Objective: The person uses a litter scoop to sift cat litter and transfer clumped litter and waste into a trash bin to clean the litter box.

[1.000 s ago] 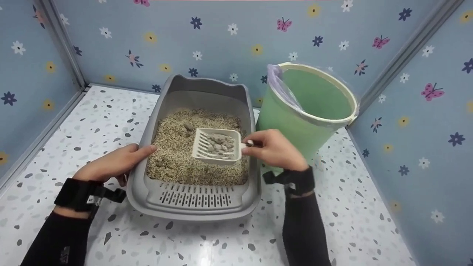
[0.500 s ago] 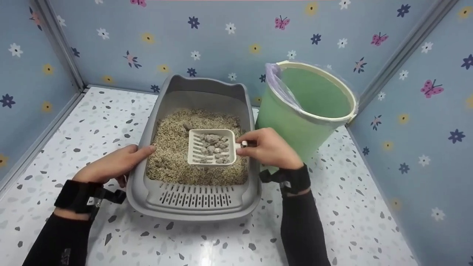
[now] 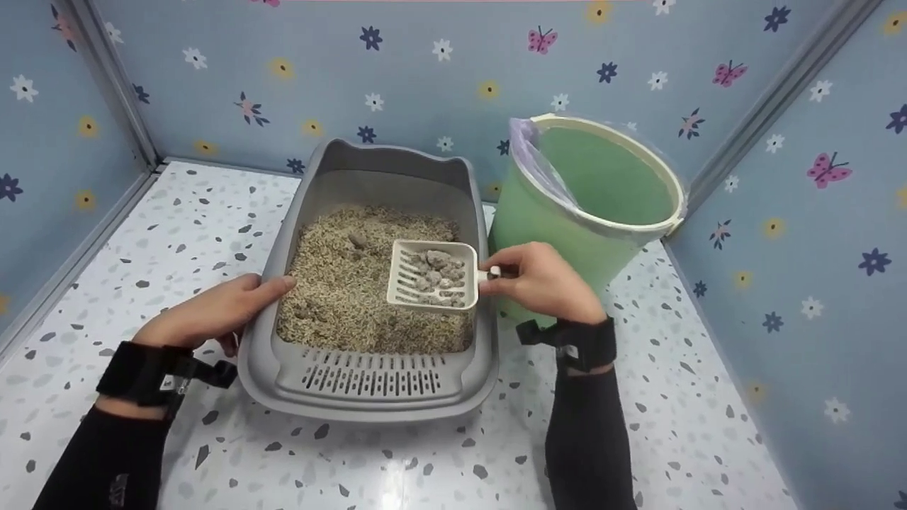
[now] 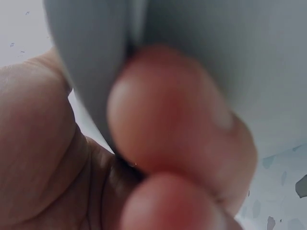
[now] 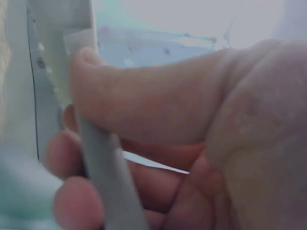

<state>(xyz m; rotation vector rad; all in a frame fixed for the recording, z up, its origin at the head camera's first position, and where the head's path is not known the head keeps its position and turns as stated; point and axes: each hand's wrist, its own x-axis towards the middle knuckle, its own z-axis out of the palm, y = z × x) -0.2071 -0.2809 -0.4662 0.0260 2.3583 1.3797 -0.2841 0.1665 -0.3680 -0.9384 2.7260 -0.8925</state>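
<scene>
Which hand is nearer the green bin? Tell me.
Right: the right hand is in front of the green bin, holding the scoop; the left hand is across the litter box, at its left rim.

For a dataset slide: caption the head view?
Right hand holds a scoop of clumps over the litter box while the left hand grips the box rim.

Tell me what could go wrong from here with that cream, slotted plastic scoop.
The loosely piled grey clumps could roll off if the right hand, holding only the handle, tilts the scoop.
Smaller pieces might sift through it onto the tan, grainy litter below.
The left hand grips the side of the grey plastic litter box, so a tug might jolt it.
</scene>
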